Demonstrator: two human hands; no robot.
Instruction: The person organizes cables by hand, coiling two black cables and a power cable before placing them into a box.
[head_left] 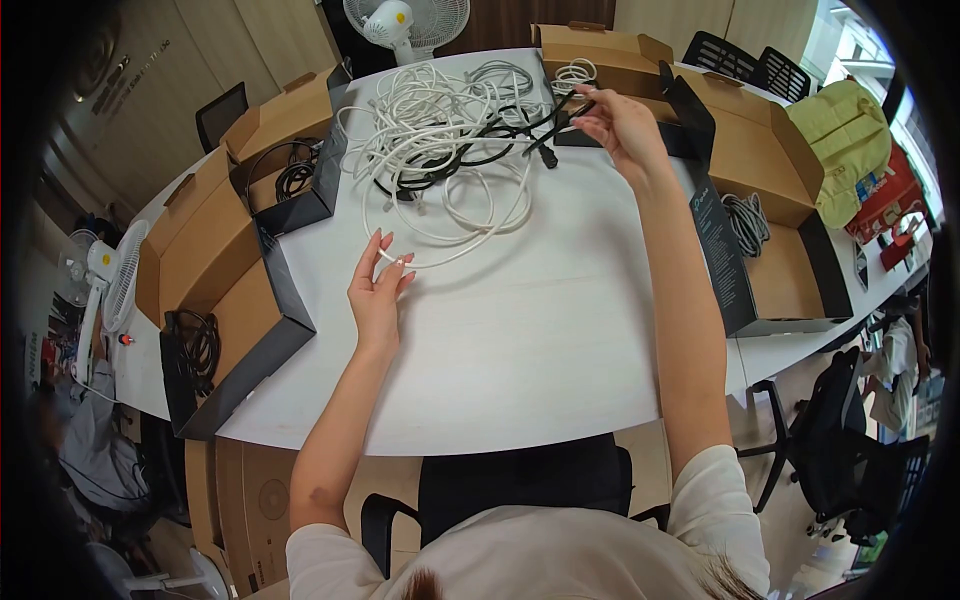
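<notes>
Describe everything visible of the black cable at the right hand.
The black cable looks slim, smooth and flexible, probably plastic-sheathed. The right hand has part of it in a pinching grip, apparently raised above the table. From there it slants down leftward into the white cable pile, where black loops run among white strands, partly hidden. A dark plug sits by the pile's right edge; whether it belongs to this cable is unclear.

From my remote station I see a loose cream T-shirt [540, 555], its short sleeves [712, 510] ending above bare forearms [690, 320]. The left hand [376, 305] and right hand [630, 135] are bare, with slender fingers [366, 262]. Brown hair ends [424, 586] show below.
</notes>
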